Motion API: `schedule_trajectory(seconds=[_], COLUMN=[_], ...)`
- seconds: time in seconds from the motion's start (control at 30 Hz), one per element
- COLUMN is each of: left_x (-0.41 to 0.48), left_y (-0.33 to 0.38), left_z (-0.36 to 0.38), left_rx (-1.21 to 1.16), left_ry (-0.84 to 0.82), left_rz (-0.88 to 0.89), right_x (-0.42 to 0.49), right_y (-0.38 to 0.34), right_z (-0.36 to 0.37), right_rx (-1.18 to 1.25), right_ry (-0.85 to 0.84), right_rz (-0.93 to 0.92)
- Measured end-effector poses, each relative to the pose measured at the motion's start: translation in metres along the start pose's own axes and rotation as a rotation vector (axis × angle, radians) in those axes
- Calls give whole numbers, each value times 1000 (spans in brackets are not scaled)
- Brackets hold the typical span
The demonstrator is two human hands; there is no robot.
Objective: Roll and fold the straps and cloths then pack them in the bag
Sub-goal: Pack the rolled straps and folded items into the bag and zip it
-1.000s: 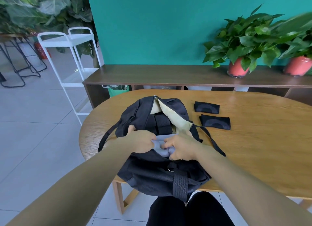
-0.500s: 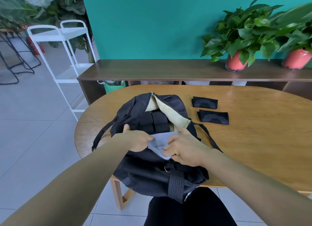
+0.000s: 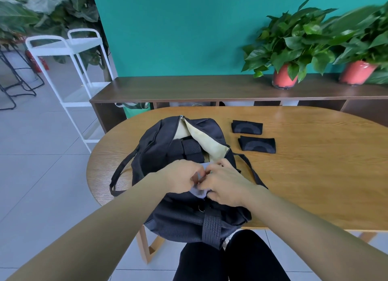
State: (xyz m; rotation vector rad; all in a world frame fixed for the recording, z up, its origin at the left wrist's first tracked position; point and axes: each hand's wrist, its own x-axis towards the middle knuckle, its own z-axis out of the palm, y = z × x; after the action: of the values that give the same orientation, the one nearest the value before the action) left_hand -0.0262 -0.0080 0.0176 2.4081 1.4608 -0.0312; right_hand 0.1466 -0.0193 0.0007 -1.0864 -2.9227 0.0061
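A black backpack (image 3: 180,217) lies open on the wooden table (image 3: 315,175), its cream lining showing. Rolled black straps (image 3: 192,149) sit inside it. My left hand (image 3: 182,179) and my right hand (image 3: 225,185) meet over the bag's opening, both pinching a small light grey cloth (image 3: 198,191) between them. Most of the cloth is hidden by my fingers. Two folded black cloths (image 3: 247,127) (image 3: 257,144) lie on the table to the right of the bag.
A dark wooden sideboard (image 3: 189,87) stands behind the table with two potted plants (image 3: 285,50) in red pots. A white metal trolley (image 3: 69,66) stands at the left. The bag's shoulder strap (image 3: 117,175) hangs over the table's left edge.
My hands have drawn closer together over the grey cloth, which now looks smaller and more bunched. They have shifted slightly toward the bag's opening.
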Motion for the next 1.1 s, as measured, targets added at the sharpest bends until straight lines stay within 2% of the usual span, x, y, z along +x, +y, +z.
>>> schedule_trajectory(seconds=[0.1, 0.2, 0.23, 0.3, 0.37, 0.43, 0.63, 0.77, 0.93, 1.03, 1.1], left_x=[3, 4, 4, 6, 6, 6, 8, 10, 13, 3, -5], left_y=[0, 5, 8, 11, 13, 14, 24, 33, 25, 16, 6], left_z=[5, -2, -5, -8, -8, -8, -11, -7, 2, -2, -7], left_rx=[22, 83, 116, 168, 194, 234, 278, 373, 337, 138, 26], left_ry=[37, -148, -220, -261, -259, -269, -336, -289, -248, -189, -140], left_rz=[-57, -25, -16, -16, -17, 1, -26, -38, -70, -53, -51], right_x=[-20, -40, -43, -44, -39, -33, -36, -43, -38, -35, -33], right_y=[3, 2, 1, -1, -3, -4, 2, 5, 5, 5, 1], right_z=[-10, -18, -20, -21, -18, -13, -35, -56, -41, -38, -45], right_rx=[80, 132, 127, 134, 219, 325, 538, 692, 577, 484, 324], right_ry=[94, 249, 235, 112, 0, -41, 34, 67, -4, -6, -8], right_rz=[194, 487, 610, 818, 921, 948, 943, 906, 967, 962, 914])
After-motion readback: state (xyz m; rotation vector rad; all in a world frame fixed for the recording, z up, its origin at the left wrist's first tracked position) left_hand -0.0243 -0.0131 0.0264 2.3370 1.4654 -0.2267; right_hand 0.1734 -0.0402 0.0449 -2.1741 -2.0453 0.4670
